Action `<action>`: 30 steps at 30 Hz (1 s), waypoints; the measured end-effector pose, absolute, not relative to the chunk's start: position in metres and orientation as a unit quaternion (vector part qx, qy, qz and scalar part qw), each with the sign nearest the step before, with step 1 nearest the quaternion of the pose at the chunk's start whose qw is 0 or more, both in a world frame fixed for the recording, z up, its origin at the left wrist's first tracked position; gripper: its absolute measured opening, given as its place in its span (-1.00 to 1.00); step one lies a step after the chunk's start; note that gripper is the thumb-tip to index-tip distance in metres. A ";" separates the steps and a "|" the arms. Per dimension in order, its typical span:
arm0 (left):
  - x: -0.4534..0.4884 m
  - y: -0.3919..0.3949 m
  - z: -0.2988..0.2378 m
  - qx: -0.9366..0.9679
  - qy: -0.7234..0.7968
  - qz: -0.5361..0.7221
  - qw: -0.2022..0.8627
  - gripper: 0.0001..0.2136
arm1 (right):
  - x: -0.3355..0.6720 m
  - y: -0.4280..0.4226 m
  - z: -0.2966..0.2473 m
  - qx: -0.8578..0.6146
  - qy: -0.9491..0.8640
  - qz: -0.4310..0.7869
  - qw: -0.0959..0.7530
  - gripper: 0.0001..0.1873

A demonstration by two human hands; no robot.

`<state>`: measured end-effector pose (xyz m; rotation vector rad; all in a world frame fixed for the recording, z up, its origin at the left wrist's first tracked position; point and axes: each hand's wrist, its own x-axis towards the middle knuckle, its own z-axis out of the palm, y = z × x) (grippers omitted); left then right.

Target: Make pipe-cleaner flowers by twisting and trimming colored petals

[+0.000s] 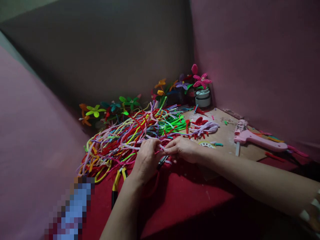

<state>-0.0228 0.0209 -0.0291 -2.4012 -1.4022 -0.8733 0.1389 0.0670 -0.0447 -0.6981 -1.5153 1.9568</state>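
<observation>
A big tangle of pipe cleaners (130, 136) in many colours lies on the red cloth (180, 196) in front of me. My left hand (146, 158) and my right hand (182, 149) meet at the near edge of the pile. The fingers of both are closed in a pinch on a pale purple pipe cleaner (162, 145) stretched between them. Yellow-handled pliers (117, 181) lie just left of my left wrist. A dark tool (162, 162) lies under my hands.
A pink glue gun (257, 140) lies on brown board at the right. Finished pipe-cleaner flowers (200, 80) stand along the back corner beside a small white jar (203, 97). Red and purple offcuts (203, 126) lie behind my right hand. Pink walls close in on both sides.
</observation>
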 end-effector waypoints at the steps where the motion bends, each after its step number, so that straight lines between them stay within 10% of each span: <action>1: -0.024 0.021 -0.030 -0.817 -0.482 -0.302 0.097 -0.78 | 0.140 0.066 -0.043 -0.271 -0.578 0.718 0.277 -0.81; 11: -0.030 0.024 -0.025 -0.820 -0.414 -0.356 0.173 -0.45 | 0.139 0.069 -0.045 -0.230 -0.562 0.740 0.288 -0.79; 15: -0.026 0.011 -0.022 -0.784 -0.408 -0.415 0.215 -0.68 | 0.137 0.074 -0.048 -0.242 -0.512 0.731 0.380 -0.79; 18: -0.011 0.007 -0.026 -0.769 -0.479 -0.419 0.056 -0.97 | 0.136 0.074 -0.050 -0.243 -0.525 0.701 0.416 -0.74; 24: 0.010 0.020 -0.033 -0.466 -0.555 -0.559 -0.404 -0.77 | 0.136 0.069 -0.049 -0.241 -0.568 0.663 0.423 -0.73; 30: 0.004 0.022 -0.031 -0.422 -0.512 -0.576 -0.477 -0.80 | 0.135 0.068 -0.049 -0.252 -0.567 0.660 0.424 -0.67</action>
